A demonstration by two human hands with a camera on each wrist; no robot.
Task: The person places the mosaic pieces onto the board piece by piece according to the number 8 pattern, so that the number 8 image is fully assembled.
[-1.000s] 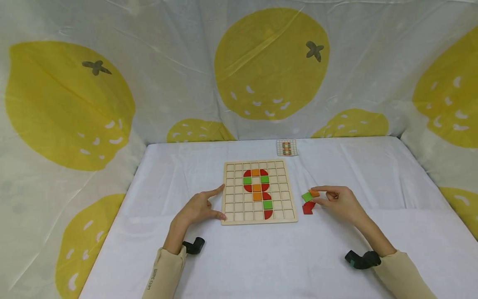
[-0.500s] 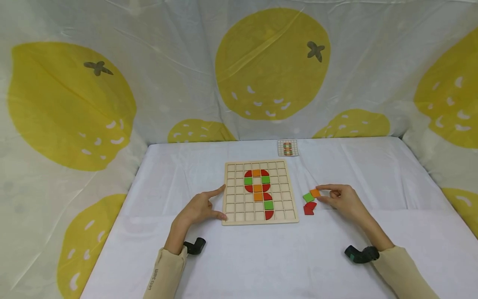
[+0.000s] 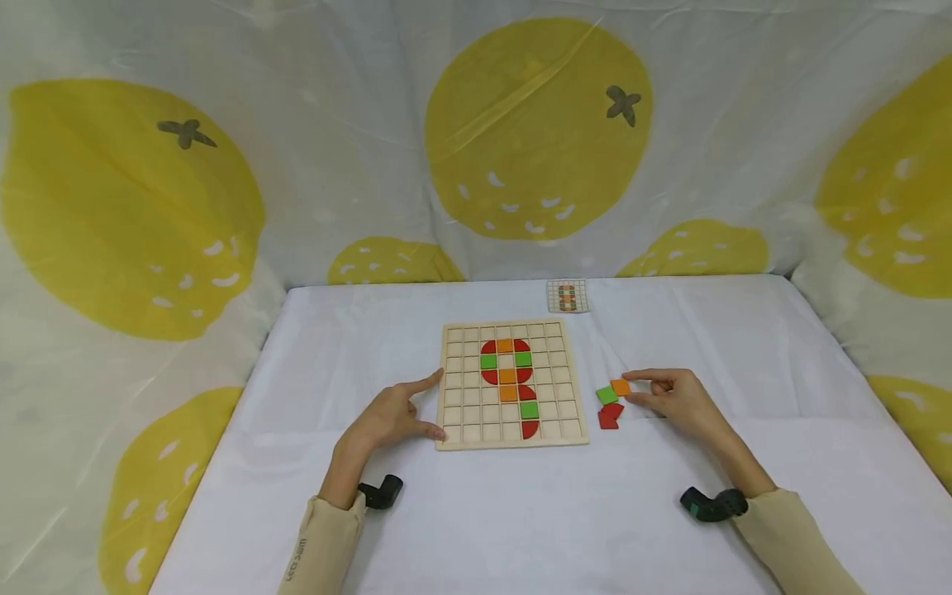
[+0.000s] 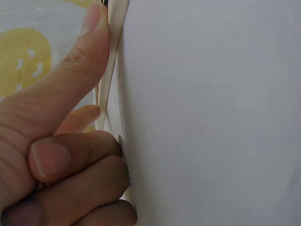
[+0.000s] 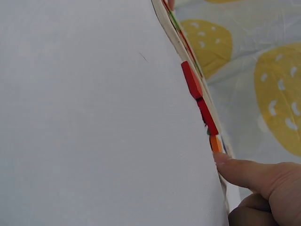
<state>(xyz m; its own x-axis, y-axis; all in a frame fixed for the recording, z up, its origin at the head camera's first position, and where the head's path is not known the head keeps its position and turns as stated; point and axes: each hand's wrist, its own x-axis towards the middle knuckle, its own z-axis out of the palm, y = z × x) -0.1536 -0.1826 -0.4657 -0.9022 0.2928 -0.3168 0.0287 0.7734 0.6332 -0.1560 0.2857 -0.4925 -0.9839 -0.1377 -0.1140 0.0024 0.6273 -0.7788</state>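
My left hand steadies a square wooden grid board at its left side. Its thumb lies at the front corner and the index finger touches the edge higher up; the other fingers fold under in the left wrist view. To the board's right, my right hand pinches an orange square tile between thumb and index finger. That tile sits against a green square tile. Just in front lie red curved tiles, one overlapping the other. In the right wrist view the thumb meets the orange tile's edge.
Red, orange and green tiles form a figure in the board's cells. Behind the board lies a small card printed with a similar pattern. A white cloth covers the table, and a lemon-print sheet hangs behind.
The right fingertips have shifted slightly right along the orange tile, which now shows more fully beside the green one. The left hand and the board keep their places.
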